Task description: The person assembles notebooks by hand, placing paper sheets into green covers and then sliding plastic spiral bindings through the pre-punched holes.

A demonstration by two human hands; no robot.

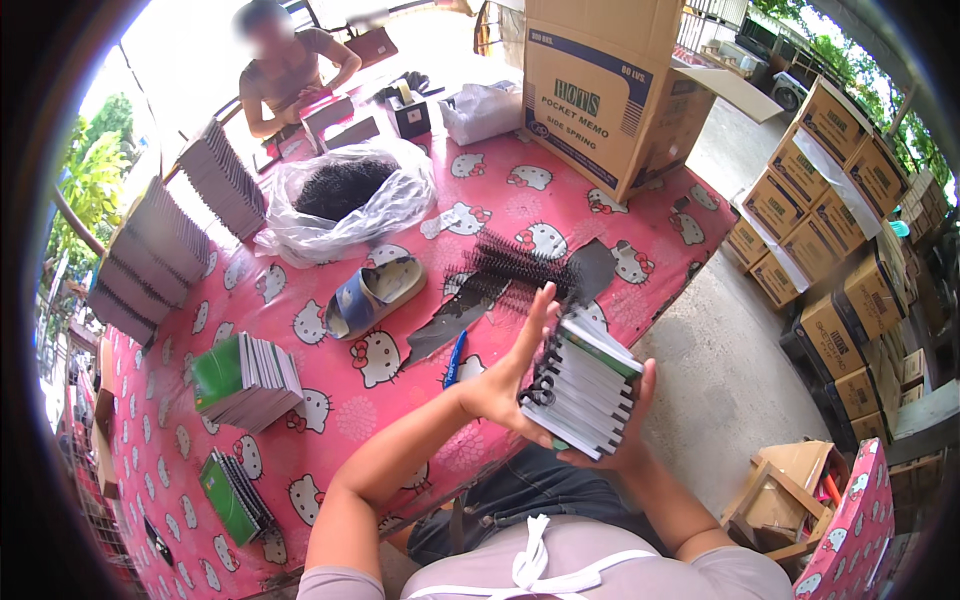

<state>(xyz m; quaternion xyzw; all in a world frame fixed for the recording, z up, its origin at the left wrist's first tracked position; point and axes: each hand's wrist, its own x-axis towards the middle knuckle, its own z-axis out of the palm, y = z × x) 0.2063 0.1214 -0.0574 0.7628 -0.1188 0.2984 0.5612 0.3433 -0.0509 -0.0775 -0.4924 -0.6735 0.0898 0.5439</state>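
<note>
A stack of small spiral notebooks (585, 395) with green covers and black coils is held up between my hands at the table's near edge. My right hand (635, 420) wraps its right side and underside. On the other side, my left hand (505, 385) braces the stack, its fingers stretched up along it and its thumb low near the coils. Loose black spiral coils (515, 265) lie just beyond, on dark patches of the tabletop. Left of my left hand rests a blue pen-like tool (455, 358). Farther left are a pile of green notebooks (248, 380) and a smaller one (237, 497).
A pink table (350, 420) with a cartoon-cat print carries a blue slipper (375, 297), a plastic bag of black coils (345, 195) and tall notebook stacks (150, 260). A large carton (600, 100) stands at the back. Opposite sits a person (285, 70). Boxes (810, 210) are piled right.
</note>
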